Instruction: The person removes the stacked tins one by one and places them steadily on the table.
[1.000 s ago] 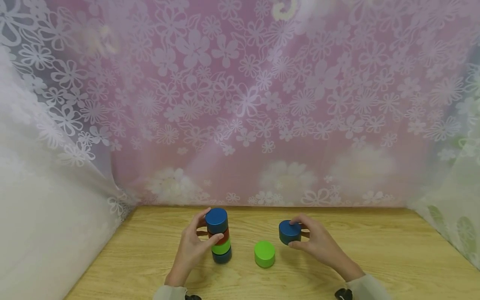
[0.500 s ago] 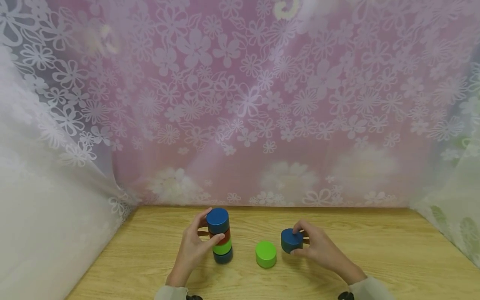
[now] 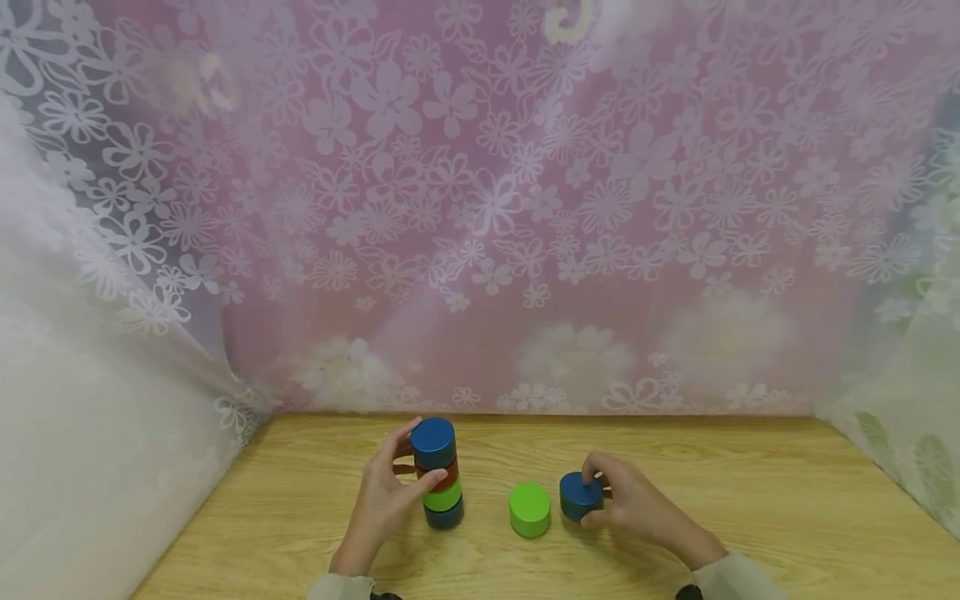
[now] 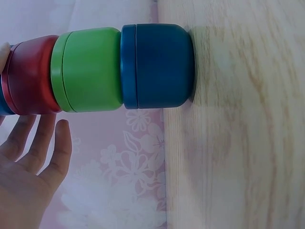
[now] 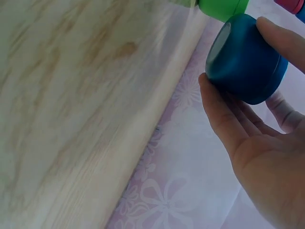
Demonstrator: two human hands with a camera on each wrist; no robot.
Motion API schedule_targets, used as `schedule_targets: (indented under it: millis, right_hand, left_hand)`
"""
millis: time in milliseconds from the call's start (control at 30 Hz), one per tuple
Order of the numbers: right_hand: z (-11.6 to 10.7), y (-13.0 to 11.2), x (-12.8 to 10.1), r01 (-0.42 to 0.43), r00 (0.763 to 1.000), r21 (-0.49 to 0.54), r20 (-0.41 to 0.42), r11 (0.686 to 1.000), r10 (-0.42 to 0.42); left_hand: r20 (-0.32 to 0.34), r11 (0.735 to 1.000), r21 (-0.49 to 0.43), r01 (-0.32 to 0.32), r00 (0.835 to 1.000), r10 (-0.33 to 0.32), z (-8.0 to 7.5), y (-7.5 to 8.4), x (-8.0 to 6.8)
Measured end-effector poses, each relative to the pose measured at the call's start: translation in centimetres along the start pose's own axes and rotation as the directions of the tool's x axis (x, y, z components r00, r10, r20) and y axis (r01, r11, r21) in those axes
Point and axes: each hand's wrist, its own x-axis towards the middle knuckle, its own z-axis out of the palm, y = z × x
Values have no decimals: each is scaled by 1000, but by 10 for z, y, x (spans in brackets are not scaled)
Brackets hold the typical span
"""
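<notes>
The stack has four jars: dark blue at the bottom, then light green, then red, and dark blue on the top. The single jar on the desk is bright green. The jar in the right hand is dark blue. The desk is pale wood with brown grain. The curtain is pink with white flowers

Two bare hands, the left hand and the right hand, emerge from long pale grey-beige sleeves that end at the wrists. A small dark device sits at the left cuff and another at the right, both cut off by the lower edge. No rings or gloves show.
</notes>
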Motion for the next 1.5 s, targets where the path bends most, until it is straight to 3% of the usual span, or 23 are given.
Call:
schedule_targets:
  millis: [300, 700, 867, 1000, 1367, 1500]
  right_hand:
    - [8, 0, 2, -38, 995, -17, 92, 999, 40]
    - [15, 3, 0, -38, 991, -9, 127, 999, 39]
    - [16, 5, 0, 2, 995, -36, 102, 999, 1]
    - [14, 4, 3, 19, 995, -40, 99, 999, -15]
    - [4, -5, 3, -33, 988, 50, 155, 998, 25]
    - [-5, -9, 5, -29, 991, 50, 133, 998, 22]
  left_hand:
    - [-4, 1000, 4, 0, 1000, 0, 0, -1, -2]
    - [16, 1000, -8, 16, 1000, -16, 1, 0, -4]
    - [10, 1000, -12, 20, 1000, -20, 1, -1, -4]
    - [1, 1000, -14, 7, 1000, -7, 0, 0, -1]
    - [5, 1000, -14, 4, 1000, -4, 1, 1, 0]
    - [5, 1000, -16, 12, 1000, -12, 0, 0, -1]
